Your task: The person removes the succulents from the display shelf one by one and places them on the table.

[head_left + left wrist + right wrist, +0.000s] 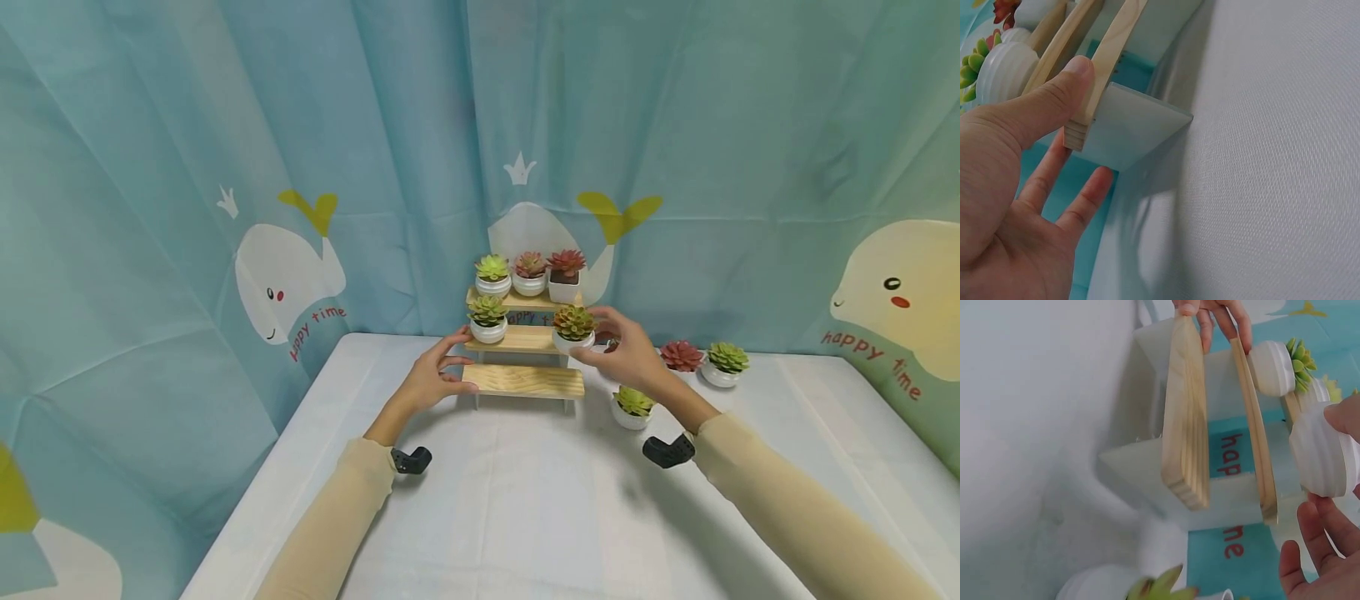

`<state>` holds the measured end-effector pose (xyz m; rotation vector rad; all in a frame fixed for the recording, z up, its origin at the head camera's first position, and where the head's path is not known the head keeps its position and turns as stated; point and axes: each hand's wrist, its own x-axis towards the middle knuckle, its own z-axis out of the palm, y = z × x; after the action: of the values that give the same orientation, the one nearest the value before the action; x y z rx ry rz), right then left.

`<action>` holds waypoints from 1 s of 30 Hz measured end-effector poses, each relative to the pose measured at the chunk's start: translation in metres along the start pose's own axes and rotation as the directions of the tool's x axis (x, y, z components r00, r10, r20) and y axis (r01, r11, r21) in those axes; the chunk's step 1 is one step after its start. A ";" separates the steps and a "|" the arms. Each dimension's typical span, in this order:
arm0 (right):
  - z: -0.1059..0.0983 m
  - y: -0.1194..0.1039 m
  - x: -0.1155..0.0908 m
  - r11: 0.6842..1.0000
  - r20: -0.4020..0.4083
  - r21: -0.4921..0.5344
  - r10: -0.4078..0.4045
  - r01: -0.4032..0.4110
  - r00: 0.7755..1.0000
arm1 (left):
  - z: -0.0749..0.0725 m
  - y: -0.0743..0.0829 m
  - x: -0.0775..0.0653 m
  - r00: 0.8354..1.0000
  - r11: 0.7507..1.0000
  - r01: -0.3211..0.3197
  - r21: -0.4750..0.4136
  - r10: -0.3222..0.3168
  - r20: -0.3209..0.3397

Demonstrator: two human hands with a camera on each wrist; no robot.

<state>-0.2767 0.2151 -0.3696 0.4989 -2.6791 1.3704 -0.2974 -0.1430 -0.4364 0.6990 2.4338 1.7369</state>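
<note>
A three-step wooden display stand [525, 381] with pale side panels stands on the table. My left hand [437, 372] grips its left end, the thumb [1054, 103] lying on the lowest board. My right hand [624, 350] holds a potted succulent [574, 325], brownish green in a white pot [1322, 450], between thumb and fingers at the right end of the middle step. On that step's left end sits a green potted succulent [488, 318]. The top step bears a light green one [492, 275], a pinkish one [529, 273] and a red one in a square pot [566, 275].
Right of the stand, a yellow-green potted succulent [633, 407] stands on the table under my right forearm. Farther right are a red succulent [681, 356] and a green one [725, 364]. A blue curtain [420, 167] with whale prints hangs close behind the stand.
</note>
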 end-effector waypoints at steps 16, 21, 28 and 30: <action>-0.031 0.023 -0.030 0.997 -0.044 -0.079 0.019 -0.023 0.999 | 0.001 0.001 0.001 1.000 1.000 -0.001 0.007 0.001 -0.004; -0.043 0.027 -0.042 0.995 -0.064 -0.091 0.022 -0.028 0.998 | 0.001 0.000 0.001 1.000 1.000 0.000 0.007 0.000 -0.003; -0.063 0.034 -0.059 0.997 -0.082 -0.059 0.041 -0.046 0.996 | 0.000 0.000 0.001 1.000 1.000 -0.004 -0.003 0.004 0.000; -0.067 0.039 -0.064 0.997 -0.097 -0.066 0.039 -0.046 0.994 | 0.000 0.001 0.000 1.000 1.000 0.000 -0.004 0.000 0.001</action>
<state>-0.2335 0.3060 -0.3742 0.3615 -2.6630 1.2739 -0.2971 -0.1426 -0.4353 0.6999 2.4286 1.7409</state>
